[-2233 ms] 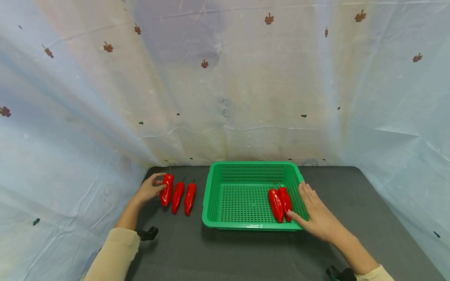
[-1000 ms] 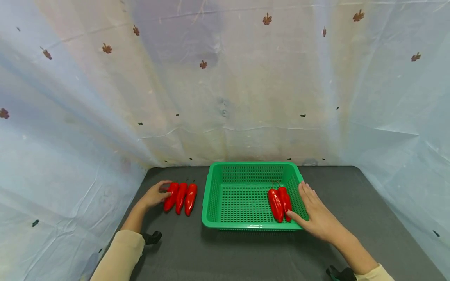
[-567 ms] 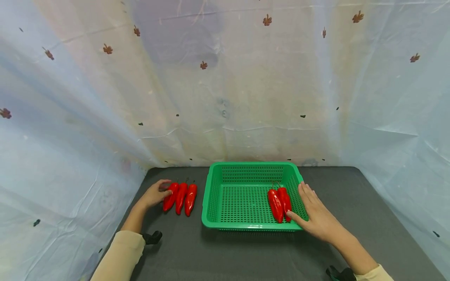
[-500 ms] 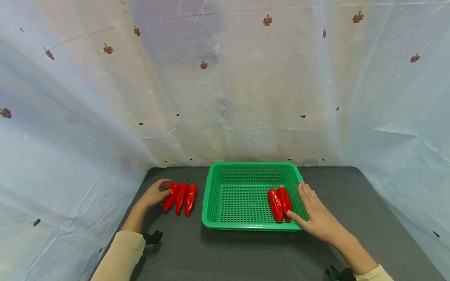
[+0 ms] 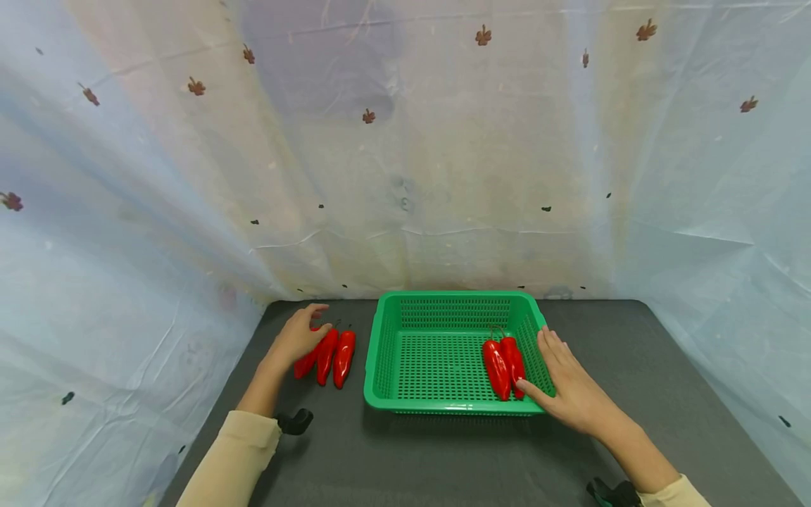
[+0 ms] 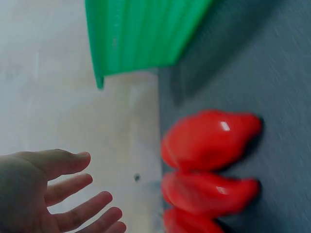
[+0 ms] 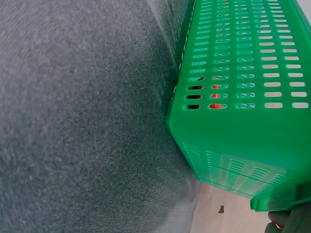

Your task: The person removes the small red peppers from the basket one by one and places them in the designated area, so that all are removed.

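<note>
In the head view my left hand (image 5: 296, 339) hovers above a row of three red peppers on the left, partly covering the leftmost pepper (image 5: 304, 365). The middle pepper (image 5: 326, 359) and the right pepper (image 5: 343, 360) lie close beside it. Nothing lies between the spread fingers of that hand (image 6: 29, 196) in the left wrist view. My right hand (image 5: 579, 396) rests along the right rim of a green plastic basket (image 5: 456, 407), fingers straight and thumb over the front corner. Two red peppers (image 5: 497, 370) lie side by side inside, near that hand.
A dark grey table top (image 5: 443, 465) lies under everything. Pale plastic sheeting (image 5: 405, 176) with small leaf prints hangs behind the table and along both sides. Black straps (image 5: 295, 422) sit at the wrists, by the cream sleeves (image 5: 231, 458).
My left hand first slid the leftmost pepper over to the other two. It has since let go and moved up and to the right. My right hand stays at the basket.
</note>
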Tool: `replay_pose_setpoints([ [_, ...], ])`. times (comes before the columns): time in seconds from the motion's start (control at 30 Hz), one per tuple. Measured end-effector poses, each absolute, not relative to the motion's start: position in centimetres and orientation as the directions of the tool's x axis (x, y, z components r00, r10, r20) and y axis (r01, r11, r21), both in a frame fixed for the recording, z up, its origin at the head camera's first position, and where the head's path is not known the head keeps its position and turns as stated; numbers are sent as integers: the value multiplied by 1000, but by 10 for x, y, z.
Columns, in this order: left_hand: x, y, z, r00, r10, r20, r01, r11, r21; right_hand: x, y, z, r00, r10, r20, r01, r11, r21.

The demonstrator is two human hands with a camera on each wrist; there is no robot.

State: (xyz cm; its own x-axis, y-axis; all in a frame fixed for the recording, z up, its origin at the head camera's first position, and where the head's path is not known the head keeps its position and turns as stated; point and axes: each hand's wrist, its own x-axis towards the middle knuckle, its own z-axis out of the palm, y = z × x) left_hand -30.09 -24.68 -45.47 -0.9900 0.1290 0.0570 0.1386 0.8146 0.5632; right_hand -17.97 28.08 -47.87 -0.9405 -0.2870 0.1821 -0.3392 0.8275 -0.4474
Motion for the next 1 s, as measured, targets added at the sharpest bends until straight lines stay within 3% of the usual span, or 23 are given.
replay_pose_setpoints([
  [0.53, -280, -160, -417, -982, 171, 85, 185, 739, 648, -179, 279, -478, -941, -286, 179, -337, 830, -445],
  [1.0, -274, -104, -410, -959, 269, 87, 257, 704, 663, -179, 279, -478, -940, -285, 186, -339, 836, -431],
])
